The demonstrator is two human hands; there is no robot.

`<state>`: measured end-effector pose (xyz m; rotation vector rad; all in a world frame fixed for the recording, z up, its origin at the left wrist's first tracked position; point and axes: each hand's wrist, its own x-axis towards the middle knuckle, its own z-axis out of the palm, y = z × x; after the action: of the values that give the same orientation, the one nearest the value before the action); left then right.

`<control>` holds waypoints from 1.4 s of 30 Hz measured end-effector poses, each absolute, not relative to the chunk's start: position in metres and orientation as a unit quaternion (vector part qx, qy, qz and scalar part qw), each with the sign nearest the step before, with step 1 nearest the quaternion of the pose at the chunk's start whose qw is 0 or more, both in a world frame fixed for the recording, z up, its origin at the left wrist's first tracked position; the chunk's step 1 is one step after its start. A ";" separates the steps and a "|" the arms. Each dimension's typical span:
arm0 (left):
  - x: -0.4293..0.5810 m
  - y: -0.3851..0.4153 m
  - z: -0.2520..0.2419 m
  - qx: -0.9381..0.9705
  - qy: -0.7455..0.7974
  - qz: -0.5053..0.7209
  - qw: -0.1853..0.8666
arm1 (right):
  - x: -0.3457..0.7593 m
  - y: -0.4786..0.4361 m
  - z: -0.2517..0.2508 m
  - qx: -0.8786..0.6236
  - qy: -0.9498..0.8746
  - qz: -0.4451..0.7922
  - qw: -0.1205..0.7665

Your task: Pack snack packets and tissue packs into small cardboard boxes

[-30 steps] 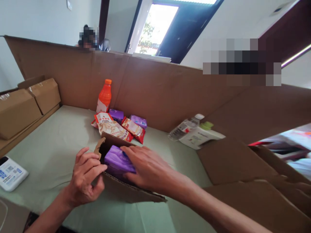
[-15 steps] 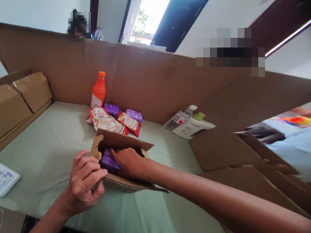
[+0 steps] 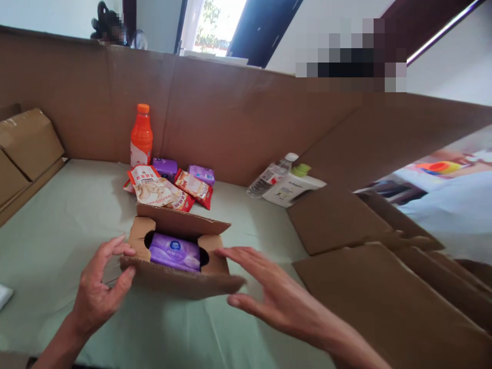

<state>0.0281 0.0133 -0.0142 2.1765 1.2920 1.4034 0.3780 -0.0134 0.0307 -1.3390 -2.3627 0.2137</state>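
A small cardboard box (image 3: pixel 180 284) stands in front of me, its two long flaps raised and its two end flaps folded inward. Between the end flaps shows a purple tissue pack (image 3: pixel 175 252) lying inside; whatever is beneath it is hidden. My left hand (image 3: pixel 102 282) is at the box's left end, thumb and fingers apart around the corner, holding nothing. At the right end, my right hand (image 3: pixel 269 284) has its fingers stretched out by the end flap and its thumb spread below. Whether either hand's fingertips touch the cardboard is hard to tell.
Behind the box are an orange drink bottle (image 3: pixel 141 136), snack bags (image 3: pixel 154 189) and two purple packs (image 3: pixel 202 174). A clear bottle (image 3: pixel 271 177) and a white green-capped container (image 3: pixel 295 189) lean at the back right. Folded cardboard (image 3: pixel 369 292) lies right, closed boxes (image 3: pixel 33 136) left. A cardboard wall (image 3: pixel 238 118) runs behind.
My right hand has come out of the box, leaving the purple tissue pack inside, and moved to the right end. My left hand has let go of the left flap and spread its fingers.
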 end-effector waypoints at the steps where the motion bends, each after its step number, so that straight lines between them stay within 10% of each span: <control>1: 0.030 0.015 -0.012 0.744 0.458 0.476 0.102 | 0.373 -0.015 0.021 -0.490 -0.841 0.068 0.218; 30: 0.014 0.062 -0.022 0.805 0.353 0.353 0.320 | 0.368 -0.003 -0.045 -0.456 -0.823 0.155 0.300; 42: -0.056 -0.036 -0.031 0.593 0.666 0.439 -0.108 | 0.196 0.126 -0.059 -0.338 -0.839 0.224 0.363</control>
<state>-0.0560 -0.0357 -0.0313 2.0035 2.2498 1.4841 0.1962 0.1256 -0.0592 -0.8704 -2.1601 0.5756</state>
